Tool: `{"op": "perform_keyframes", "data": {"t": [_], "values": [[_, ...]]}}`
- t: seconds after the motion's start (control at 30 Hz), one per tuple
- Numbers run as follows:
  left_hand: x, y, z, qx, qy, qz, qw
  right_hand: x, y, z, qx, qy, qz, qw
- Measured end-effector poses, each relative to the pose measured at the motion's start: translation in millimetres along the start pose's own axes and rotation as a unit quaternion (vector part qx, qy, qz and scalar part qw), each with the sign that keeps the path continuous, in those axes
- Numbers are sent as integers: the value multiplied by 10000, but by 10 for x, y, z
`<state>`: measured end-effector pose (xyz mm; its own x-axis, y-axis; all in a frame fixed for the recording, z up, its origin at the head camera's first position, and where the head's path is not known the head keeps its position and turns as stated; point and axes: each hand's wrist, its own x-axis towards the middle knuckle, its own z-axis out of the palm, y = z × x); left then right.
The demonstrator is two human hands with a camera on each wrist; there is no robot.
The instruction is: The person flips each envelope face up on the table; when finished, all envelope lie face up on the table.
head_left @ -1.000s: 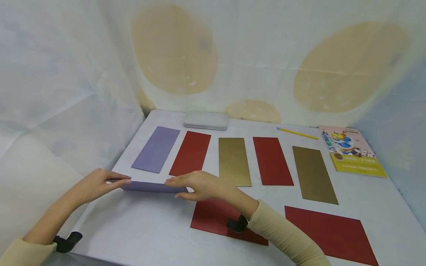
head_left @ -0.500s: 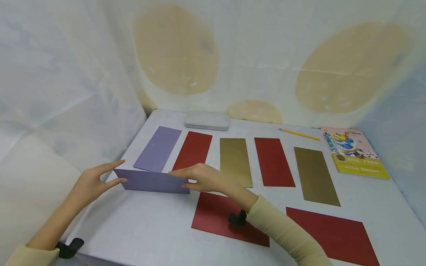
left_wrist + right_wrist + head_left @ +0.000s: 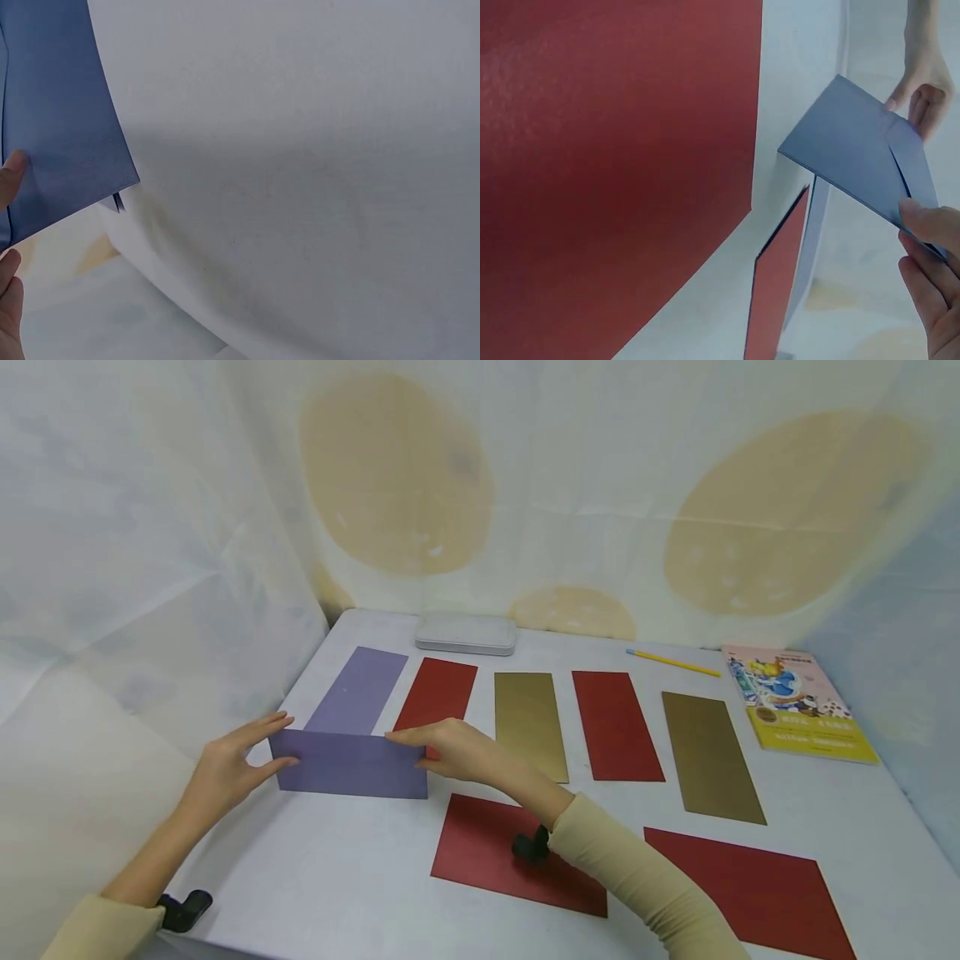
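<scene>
A folded purple sheet [image 3: 349, 764] is held upright on the surface [image 3: 315, 868], pinched at its ends by the left hand [image 3: 228, 768] and right hand [image 3: 457, 752], each grip closed on it.

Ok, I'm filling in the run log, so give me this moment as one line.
left hand: pinches purple sheet | right hand: pinches its other end | sheet: folded, raised off table | nearby: red sheet

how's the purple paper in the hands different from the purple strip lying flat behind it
The folded purple paper is held up off the table, pinched at its ends by the left hand and right hand; the purple strip lies flat, untouched. The held paper runs sideways, the strip runs away from the person. The held one shows doubled layers, the strip looks single. Both share the same lilac colour.
</scene>
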<state>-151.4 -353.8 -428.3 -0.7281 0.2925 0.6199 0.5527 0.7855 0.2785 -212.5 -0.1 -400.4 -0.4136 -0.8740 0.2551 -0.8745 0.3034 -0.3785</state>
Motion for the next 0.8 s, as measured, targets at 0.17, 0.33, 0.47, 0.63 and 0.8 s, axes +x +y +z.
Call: {"op": "perform_keyframes", "data": {"t": [0.17, 0.33, 0.47, 0.63, 0.8], "values": [[27, -11, 52, -14, -142, 27, 9999, 15, 31, 21, 55, 3, 138, 9999], [36, -25, 82, 42, -208, -27, 9998, 30, 57, 50, 193, -36, 293, 9994], [31, -23, 74, -71, -251, -48, 9996, 21, 52, 73, 249, -133, 430, 9987], [8, -19, 59, -155, -539, -42, 9984, -3, 30, 101, 248, -375, 469, 9979], [-24, -48, 64, -50, -822, 14, 9966, -18, 22, 148, 221, -564, 431, 9972]]}}
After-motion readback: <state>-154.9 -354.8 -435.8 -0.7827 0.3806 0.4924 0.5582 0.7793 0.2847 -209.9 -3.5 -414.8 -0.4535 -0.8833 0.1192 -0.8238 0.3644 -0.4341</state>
